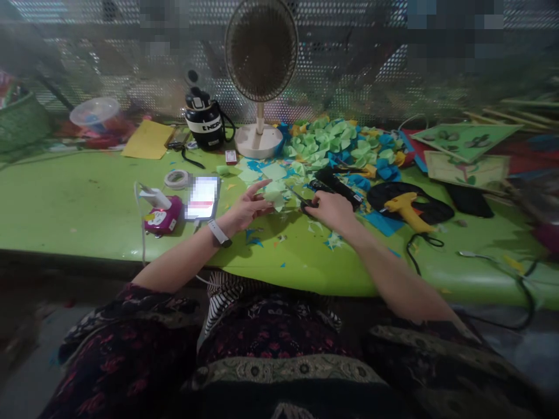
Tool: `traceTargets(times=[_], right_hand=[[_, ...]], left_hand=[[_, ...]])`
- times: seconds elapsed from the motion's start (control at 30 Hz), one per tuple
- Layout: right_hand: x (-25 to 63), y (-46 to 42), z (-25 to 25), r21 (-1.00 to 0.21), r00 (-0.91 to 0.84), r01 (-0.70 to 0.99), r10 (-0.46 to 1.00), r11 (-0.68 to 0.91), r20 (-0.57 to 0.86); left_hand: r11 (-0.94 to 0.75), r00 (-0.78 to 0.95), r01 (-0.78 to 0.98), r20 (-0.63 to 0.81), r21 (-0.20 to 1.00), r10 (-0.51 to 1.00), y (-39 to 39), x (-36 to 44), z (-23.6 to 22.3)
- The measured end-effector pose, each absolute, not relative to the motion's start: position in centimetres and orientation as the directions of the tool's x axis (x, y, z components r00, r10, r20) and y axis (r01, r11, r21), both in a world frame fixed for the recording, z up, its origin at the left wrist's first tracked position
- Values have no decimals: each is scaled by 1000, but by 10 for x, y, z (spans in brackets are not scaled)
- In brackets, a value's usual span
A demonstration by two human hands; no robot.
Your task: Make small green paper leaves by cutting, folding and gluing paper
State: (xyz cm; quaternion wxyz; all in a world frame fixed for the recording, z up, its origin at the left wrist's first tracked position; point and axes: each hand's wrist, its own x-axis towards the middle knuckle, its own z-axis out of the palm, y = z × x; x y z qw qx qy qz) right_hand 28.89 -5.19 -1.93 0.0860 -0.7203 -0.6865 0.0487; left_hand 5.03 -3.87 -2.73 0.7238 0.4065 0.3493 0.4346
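- Hand, L (248, 206), mid-frame: fingers fairly straight, pale green paper piece (275, 195) apparently pinched at the tips, just left of frame ctr. Exact finger contact too blurred to tell.
- R hand (334, 208), right of ctr: fingers curled round handles of dark scissors (302, 199); blades point up-left toward the paper. Whether blades touch it: can't tell.
- Reason for hold (my judgement): L steadies the sheet by its side so the edge faces the blades; both forearms come in from the bottom corners, so hands meet mid-frame.
- Heap of cut paper (325, 142), upper ctr-right: mostly green, w/ blue & yellow. Prob. set behind the hands to be w/in reach yet off the work spot. Small scraps lie below & around the hands.
- Phone (201, 198), left of ctr, screen up, cable at lower end; prob. placed for viewing & charging.
- Glue gun (404, 209), right side, lying on black item (439, 206); prob. parked near R arm, clear of the blades.
- Fan (261, 52), top ctr, behind work spot; prob. aimed at the seat.
- Tape roll (177, 179), flat, left of phone. All on green table (87, 203).
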Motion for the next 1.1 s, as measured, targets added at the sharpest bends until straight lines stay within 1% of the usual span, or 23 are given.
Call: traceTargets(times=[0.13, 0.27, 0.33, 0.37, 0.43, 0.47, 0.5, 0.53, 0.6, 0.67, 0.77, 0.87, 0.93, 1.0, 1.1], right_hand=[[296, -46, -20, -321, 49, 946, 999, -45, 4], [305, -44, -17, -375, 26, 926, 999, -40, -43], [306, -47, -13, -425, 8, 905, 1000, -19, -28], [304, -49, -11, -475, 9, 880, 1000, -10, -6], [295, -56, -8, -626, 15, 780, 1000, -1, 17], [288, -60, -7, -723, 2, 691, 1000, 0, 1], [281, -64, -6, -807, -41, 590, 997, -23, -59], [274, -67, -6, -860, -106, 506, 986, -58, -129], [261, -72, -8, -923, -191, 376, 968, -82, -163], [255, -73, -10, -953, -220, 286, 961, -99, -166], [254, -70, -8, -966, -202, 217, 961, -143, -188], [254, -68, -4, -960, -189, 231, 960, -160, -206], [251, -66, -3, -958, -171, 255, 969, -134, -181], [248, -65, -5, -964, -161, 241, 974, -117, -158], [250, -61, -7, -966, -226, 219, 956, -135, -185]], left_hand=[[281, 365, -347, -147, 895, 919, -40, 51, -29], [265, 361, -312, -145, 912, 921, -41, 50, -28], [257, 368, -290, -140, 922, 919, -41, 50, -29], [247, 371, -287, -130, 926, 919, -41, 50, -29], [216, 374, -304, -92, 928, 923, -42, 51, -32], [201, 379, -320, -69, 926, 923, -43, 51, -33], [187, 386, -339, -45, 922, 921, -43, 52, -34], [176, 395, -358, -22, 917, 918, -44, 53, -34], [171, 418, -384, 6, 908, 908, -45, 54, -34], [185, 443, -396, 11, 900, 897, -45, 55, -33], [211, 470, -421, 13, 882, 883, -46, 55, -31], [211, 471, -463, 37, 861, 881, -47, 56, -30], [213, 469, -484, 45, 849, 882, -48, 57, -30], [217, 460, -489, 38, 845, 887, -49, 58, -29], [191, 380, -508, 20, 840, 925, -46, 58, -27]])
